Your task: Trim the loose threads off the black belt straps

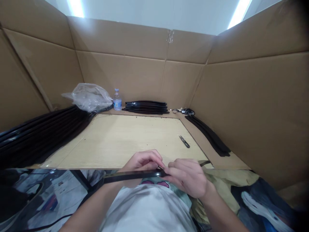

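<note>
Both my hands are together at the table's front edge, over my lap, on a long glossy black strap [135,176] that looks like a belt. My left hand [146,160] has its fingers bent over the strap, pinching near its upper edge. From the other side, my right hand [188,175] grips it with the fingertips close to the left ones. What lies between the fingertips is small and mostly hidden. One dark end [204,162] pokes out beyond the right hand. A pair of thread snips [184,141] lies on the board ahead.
Many black straps [48,129] are heaped at left, under a clear plastic bag [90,96]. A water bottle [117,100] and a stack of straps [146,107] stand at the back. More strips [209,135] lie at right. Cardboard walls [120,67] enclose the table [120,138].
</note>
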`<state>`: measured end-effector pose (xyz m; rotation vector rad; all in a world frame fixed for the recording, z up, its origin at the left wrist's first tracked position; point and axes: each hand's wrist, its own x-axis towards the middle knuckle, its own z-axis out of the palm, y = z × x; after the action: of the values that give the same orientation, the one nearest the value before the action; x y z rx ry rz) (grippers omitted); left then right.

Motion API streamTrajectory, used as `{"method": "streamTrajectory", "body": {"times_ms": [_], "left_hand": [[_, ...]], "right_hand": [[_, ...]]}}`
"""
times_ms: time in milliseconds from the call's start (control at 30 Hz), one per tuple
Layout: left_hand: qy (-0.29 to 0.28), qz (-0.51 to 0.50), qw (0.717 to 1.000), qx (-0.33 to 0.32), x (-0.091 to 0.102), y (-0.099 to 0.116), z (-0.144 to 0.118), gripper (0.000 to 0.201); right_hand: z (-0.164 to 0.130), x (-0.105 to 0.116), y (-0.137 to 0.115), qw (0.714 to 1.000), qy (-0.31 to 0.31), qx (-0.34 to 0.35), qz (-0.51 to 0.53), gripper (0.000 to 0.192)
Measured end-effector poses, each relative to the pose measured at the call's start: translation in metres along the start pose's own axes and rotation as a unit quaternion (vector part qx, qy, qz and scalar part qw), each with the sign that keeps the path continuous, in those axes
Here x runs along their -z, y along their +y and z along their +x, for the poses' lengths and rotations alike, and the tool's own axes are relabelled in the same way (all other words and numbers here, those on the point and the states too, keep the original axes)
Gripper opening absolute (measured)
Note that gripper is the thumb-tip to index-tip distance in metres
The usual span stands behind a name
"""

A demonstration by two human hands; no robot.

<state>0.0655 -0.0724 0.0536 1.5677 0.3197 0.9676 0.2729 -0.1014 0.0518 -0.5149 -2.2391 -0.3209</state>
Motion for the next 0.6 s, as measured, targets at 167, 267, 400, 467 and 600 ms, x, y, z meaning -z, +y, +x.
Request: {"method": "streamTrajectory", "body": {"times_ms": [167, 267, 400, 467, 600], "left_hand": [[0.008, -0.032, 0.999, -0.013, -0.002, -0.002, 0.000, 0.017], [0.024, -0.049, 0.998, -0.004, -0.002, -0.002, 0.000, 0.017], [0.022, -0.045, 0.999, -0.017, -0.001, -0.003, -0.001, 0.012], [0.020, -0.042, 0.998, -0.031, -0.002, -0.003, -0.003, 0.014], [0.054, -0.045, 0.997, -0.022, -0.009, 0.001, -0.003, 0.013]], "right_hand": [[0.003, 0.001, -0.003, 1.000, 0.014, -0.001, 0.012, 0.019], [0.007, 0.002, -0.005, 1.000, 0.025, 0.003, -0.004, 0.021], [0.012, 0.000, -0.014, 0.997, 0.060, -0.046, 0.018, 0.016], [0.014, -0.001, -0.021, 0.993, 0.078, -0.084, 0.037, 0.014], [0.018, -0.002, -0.031, 0.982, 0.120, -0.139, 0.044, 0.013]]}}
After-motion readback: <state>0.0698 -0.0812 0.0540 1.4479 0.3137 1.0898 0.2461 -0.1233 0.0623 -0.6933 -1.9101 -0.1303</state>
